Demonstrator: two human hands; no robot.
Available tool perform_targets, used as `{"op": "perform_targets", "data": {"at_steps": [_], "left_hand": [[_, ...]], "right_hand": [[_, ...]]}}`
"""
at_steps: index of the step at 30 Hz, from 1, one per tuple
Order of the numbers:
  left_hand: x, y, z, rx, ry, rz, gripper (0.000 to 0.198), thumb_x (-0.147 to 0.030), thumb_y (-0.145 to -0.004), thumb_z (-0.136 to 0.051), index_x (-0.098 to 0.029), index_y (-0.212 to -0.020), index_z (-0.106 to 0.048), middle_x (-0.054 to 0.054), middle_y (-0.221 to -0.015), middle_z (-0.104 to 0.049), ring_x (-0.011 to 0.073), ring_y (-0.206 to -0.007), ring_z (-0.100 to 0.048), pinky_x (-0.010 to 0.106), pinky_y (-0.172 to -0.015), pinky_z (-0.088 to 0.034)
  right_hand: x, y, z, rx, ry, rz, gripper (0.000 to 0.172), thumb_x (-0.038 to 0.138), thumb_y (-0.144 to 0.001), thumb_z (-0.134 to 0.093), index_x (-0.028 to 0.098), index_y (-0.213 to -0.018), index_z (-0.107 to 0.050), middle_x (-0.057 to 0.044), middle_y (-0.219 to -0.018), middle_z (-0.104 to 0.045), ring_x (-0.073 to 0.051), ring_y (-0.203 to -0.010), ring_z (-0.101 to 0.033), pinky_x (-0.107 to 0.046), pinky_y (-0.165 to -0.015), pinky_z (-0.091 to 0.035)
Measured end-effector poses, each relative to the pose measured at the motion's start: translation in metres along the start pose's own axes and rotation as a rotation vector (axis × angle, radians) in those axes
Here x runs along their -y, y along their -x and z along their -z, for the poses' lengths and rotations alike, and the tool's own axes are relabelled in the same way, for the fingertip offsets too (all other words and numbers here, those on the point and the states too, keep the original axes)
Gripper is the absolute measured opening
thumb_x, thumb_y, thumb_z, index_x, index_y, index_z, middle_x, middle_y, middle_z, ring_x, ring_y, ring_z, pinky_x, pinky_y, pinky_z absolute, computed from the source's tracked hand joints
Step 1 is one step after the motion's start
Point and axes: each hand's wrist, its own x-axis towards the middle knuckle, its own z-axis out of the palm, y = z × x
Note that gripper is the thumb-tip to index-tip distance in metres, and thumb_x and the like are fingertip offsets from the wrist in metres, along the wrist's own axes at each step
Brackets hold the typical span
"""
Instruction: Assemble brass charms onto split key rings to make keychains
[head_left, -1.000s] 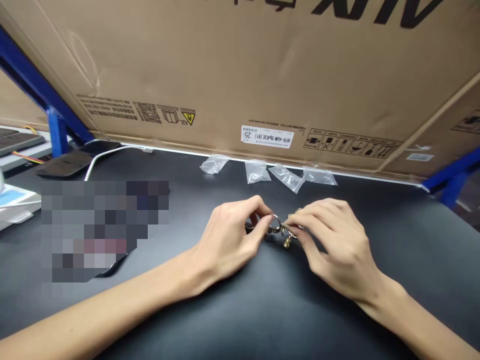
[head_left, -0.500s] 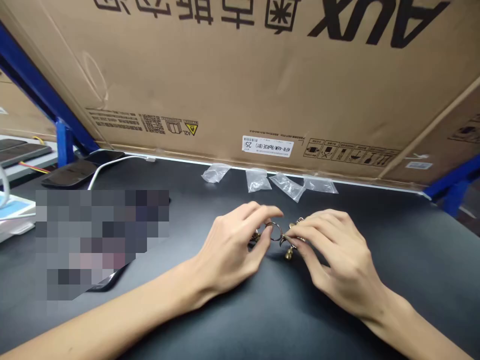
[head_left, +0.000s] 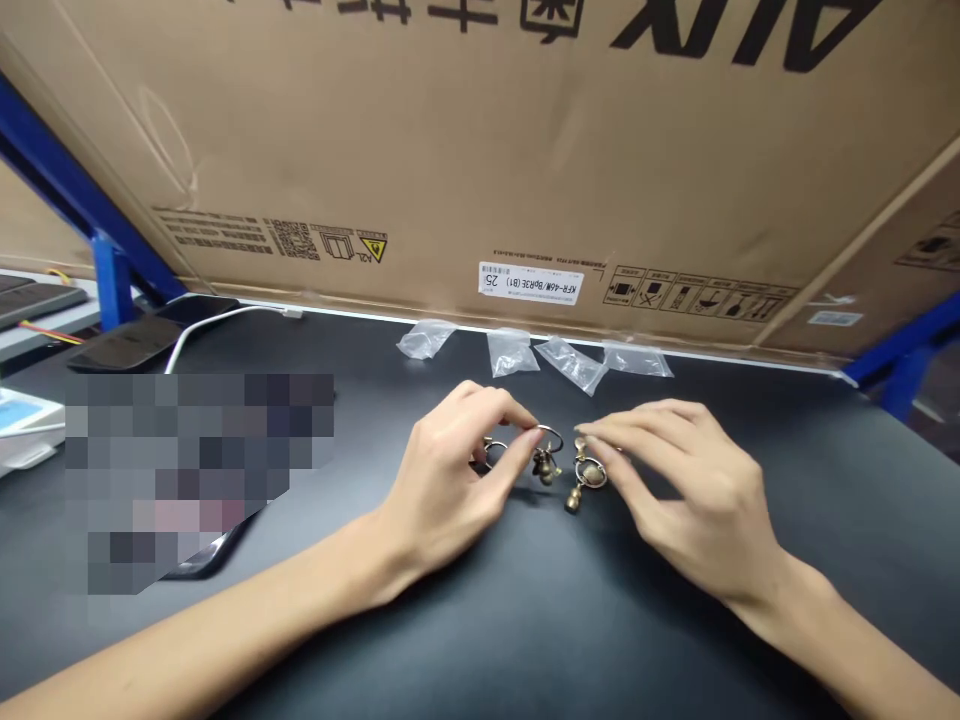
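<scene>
- We see the left hand [head_left: 450,480] pinching a key ring [head_left: 550,434] (a brass bell [head_left: 546,466] dangles beneath) at mid-desk [head_left: 525,620].
- The right hand [head_left: 697,490], fingers narrowed, nips a second ring [head_left: 591,474] just beside it.
- Clear bags [head_left: 514,352] line the desk's far edge.

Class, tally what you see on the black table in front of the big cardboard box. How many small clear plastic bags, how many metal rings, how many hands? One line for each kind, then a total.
clear plastic bags: 4
metal rings: 3 in view, one half hidden by fingers
hands, left hand and right hand: 2
Total: 9
</scene>
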Motion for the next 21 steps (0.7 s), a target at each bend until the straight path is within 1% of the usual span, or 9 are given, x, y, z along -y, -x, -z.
{"op": "perform_targets", "data": {"at_steps": [1, 3, 5, 7, 10, 13, 17, 19, 21], "left_hand": [[0.0, -0.001, 0.0, 0.008, 0.027, 0.008, 0.005, -0.017, -0.09, -0.06, -0.019, -0.088, -0.065, 0.001, -0.086, -0.069, 0.0139, -0.079, -0.061, 0.024, -0.063, -0.049], [-0.002, -0.001, 0.0, 0.057, 0.119, 0.073, 0.005, -0.019, -0.092, -0.059, -0.019, -0.09, -0.064, 0.002, -0.09, -0.07, 0.014, -0.08, -0.064, 0.025, -0.069, -0.052], [-0.005, -0.002, 0.0, 0.126, 0.258, 0.188, 0.007, -0.023, -0.094, -0.057, -0.02, -0.089, -0.06, 0.001, -0.09, -0.071, 0.0132, -0.076, -0.066, 0.027, -0.072, -0.054], [-0.009, -0.003, 0.001, 0.187, 0.402, 0.298, 0.011, -0.025, -0.095, -0.055, -0.02, -0.085, -0.056, 0.001, -0.087, -0.072, 0.0131, -0.074, -0.067, 0.027, -0.072, -0.055], [-0.011, -0.004, 0.002, 0.225, 0.497, 0.368, 0.014, -0.024, -0.094, -0.053, -0.02, -0.081, -0.051, -0.001, -0.076, -0.069, 0.0126, -0.068, -0.066, 0.026, -0.067, -0.053], [-0.01, -0.004, 0.002, 0.25, 0.375, 0.35, 0.013, -0.02, -0.09, -0.052, -0.02, -0.078, -0.049, -0.005, -0.065, -0.06, 0.0105, -0.059, -0.058, 0.023, -0.058, -0.047], [-0.006, -0.001, -0.002, 0.334, 0.057, 0.207, 0.011, -0.016, -0.086, -0.051, -0.021, -0.077, -0.048, -0.006, -0.058, -0.052, 0.0099, -0.051, -0.046, 0.024, -0.052, -0.037], [-0.006, 0.002, -0.004, 0.383, -0.065, 0.127, 0.008, -0.015, -0.086, -0.05, -0.021, -0.08, -0.05, -0.006, -0.057, -0.053, 0.0107, -0.05, -0.046, 0.025, -0.053, -0.037], [-0.007, 0.004, -0.005, 0.411, -0.144, 0.079, 0.007, -0.015, -0.086, -0.049, -0.021, -0.086, -0.053, -0.005, -0.059, -0.056, 0.0124, -0.052, -0.05, 0.026, -0.056, -0.039]], "right_hand": [[-0.005, -0.001, 0.002, 0.05, 0.024, -0.051, 0.013, 0.018, -0.093, -0.061, 0.021, -0.102, -0.069, -0.002, -0.094, -0.076, -0.018, -0.083, -0.068, -0.038, -0.089, -0.046], [-0.015, -0.004, 0.005, 0.23, 0.056, -0.148, 0.014, 0.027, -0.095, -0.058, 0.024, -0.101, -0.07, -0.003, -0.098, -0.075, -0.021, -0.088, -0.068, -0.039, -0.086, -0.047], [-0.024, -0.005, 0.006, 0.402, 0.06, -0.209, 0.02, 0.037, -0.095, -0.056, 0.026, -0.101, -0.071, -0.004, -0.104, -0.073, -0.023, -0.091, -0.067, -0.039, -0.084, -0.048], [-0.03, -0.004, 0.006, 0.497, 0.042, -0.239, 0.023, 0.042, -0.094, -0.056, 0.026, -0.104, -0.071, -0.005, -0.105, -0.071, -0.023, -0.092, -0.067, -0.038, -0.081, -0.05], [-0.035, -0.002, 0.004, 0.536, -0.005, -0.26, 0.02, 0.038, -0.095, -0.056, 0.026, -0.104, -0.069, -0.004, -0.101, -0.07, -0.021, -0.088, -0.067, -0.035, -0.077, -0.052], [-0.035, -0.002, 0.003, 0.535, -0.073, -0.266, 0.014, 0.031, -0.095, -0.056, 0.025, -0.096, -0.069, -0.002, -0.096, -0.07, -0.018, -0.081, -0.067, -0.031, -0.072, -0.052], [-0.032, -0.004, 0.004, 0.504, -0.169, -0.319, 0.011, 0.025, -0.093, -0.058, 0.024, -0.09, -0.068, 0.0, -0.09, -0.071, -0.015, -0.075, -0.066, -0.028, -0.067, -0.051], [-0.029, -0.005, 0.004, 0.487, -0.23, -0.35, 0.01, 0.024, -0.092, -0.058, 0.024, -0.092, -0.069, 0.001, -0.088, -0.072, -0.015, -0.075, -0.067, -0.027, -0.067, -0.052], [-0.027, -0.006, 0.004, 0.484, -0.295, -0.366, 0.011, 0.024, -0.093, -0.058, 0.025, -0.094, -0.069, 0.001, -0.089, -0.073, -0.015, -0.076, -0.068, -0.027, -0.068, -0.053]]}}
